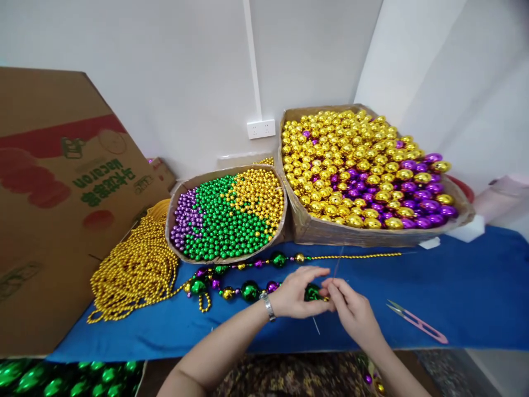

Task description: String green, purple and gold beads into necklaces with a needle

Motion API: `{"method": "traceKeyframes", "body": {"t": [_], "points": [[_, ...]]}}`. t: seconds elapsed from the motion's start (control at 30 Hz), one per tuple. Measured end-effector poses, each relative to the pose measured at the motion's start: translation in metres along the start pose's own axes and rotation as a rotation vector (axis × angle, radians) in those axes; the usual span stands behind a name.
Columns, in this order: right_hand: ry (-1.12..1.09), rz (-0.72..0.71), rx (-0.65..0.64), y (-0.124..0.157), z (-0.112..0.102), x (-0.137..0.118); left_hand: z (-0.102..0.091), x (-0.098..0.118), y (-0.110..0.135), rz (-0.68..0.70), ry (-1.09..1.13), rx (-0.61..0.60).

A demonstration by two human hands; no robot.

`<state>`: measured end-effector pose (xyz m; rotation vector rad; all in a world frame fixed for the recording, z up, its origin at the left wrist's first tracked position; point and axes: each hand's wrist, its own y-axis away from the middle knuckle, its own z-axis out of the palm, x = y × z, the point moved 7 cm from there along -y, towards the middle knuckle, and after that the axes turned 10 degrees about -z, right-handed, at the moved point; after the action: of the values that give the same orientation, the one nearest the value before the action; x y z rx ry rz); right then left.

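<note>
My right hand (353, 311) pinches a thin thread (337, 264) between thumb and fingers; part of the thread rises above the fingertips. Close against it, my left hand (293, 292) has its index finger stretched out and its thumb low, by the end of a bead garland (250, 290). This garland of green, gold and purple balls runs leftward under my left wrist and doubles back along the boxes. A large green ball (312, 291) shows between my left thumb and index finger. Below the hands a thin pale end (316, 325) sticks out. Hidden fingertips obscure the left grip.
Pink-handled thread snips (419, 322) lie at right on the blue cloth (467, 298). Behind stand a box of small beads (227, 220) and a larger box of gold and purple balls (355, 171). A gold bead heap (136, 264) and tall carton (61, 209) flank the left.
</note>
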<state>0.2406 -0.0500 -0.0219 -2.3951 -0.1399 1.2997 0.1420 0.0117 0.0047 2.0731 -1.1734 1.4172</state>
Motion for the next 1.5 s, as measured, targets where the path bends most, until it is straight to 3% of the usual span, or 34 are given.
{"method": "traceKeyframes", "body": {"t": [0.1, 0.2, 0.4, 0.63, 0.77, 0.87, 0.97, 1.0, 1.07, 1.17, 1.27, 1.5], "points": [[-0.152, 0.116, 0.029, 0.001, -0.007, 0.003, 0.033, -0.038, 0.002, 0.014, -0.290, -0.150], [-0.272, 0.161, 0.165, 0.000, -0.028, 0.007, 0.048, -0.064, 0.001, -0.037, -0.508, -0.188], [-0.428, 0.277, 0.662, 0.013, -0.085, 0.049, 0.033, -0.070, 0.000, -0.108, -0.674, -0.075], [-0.483, 0.210, 1.001, 0.017, -0.132, 0.067, 0.031, -0.084, -0.002, -0.129, -0.770, -0.077], [-0.514, 0.219, 0.932, 0.015, -0.133, 0.063, 0.021, -0.065, -0.012, -0.080, -0.663, -0.031], [-0.474, 0.224, 0.840, 0.019, -0.117, 0.058, -0.004, -0.020, -0.031, -0.013, -0.351, 0.088], [-0.393, 0.233, 0.740, 0.022, -0.101, 0.054, -0.036, 0.032, -0.067, 0.074, -0.028, 0.216], [-0.370, 0.240, 0.703, 0.022, -0.096, 0.053, -0.043, 0.047, -0.083, 0.097, -0.016, 0.234], [-0.335, 0.251, 0.633, 0.022, -0.090, 0.051, -0.047, 0.066, -0.120, 0.098, -0.225, 0.209], [-0.277, 0.237, 0.555, 0.021, -0.084, 0.046, -0.037, 0.061, -0.174, -0.059, -0.745, 0.021], [-0.218, 0.211, 0.479, 0.021, -0.079, 0.039, -0.031, 0.047, -0.204, -0.145, -0.898, -0.126], [-0.186, 0.221, 0.313, 0.023, -0.057, 0.033, -0.033, 0.032, -0.206, -0.140, -0.992, -0.191]]}}
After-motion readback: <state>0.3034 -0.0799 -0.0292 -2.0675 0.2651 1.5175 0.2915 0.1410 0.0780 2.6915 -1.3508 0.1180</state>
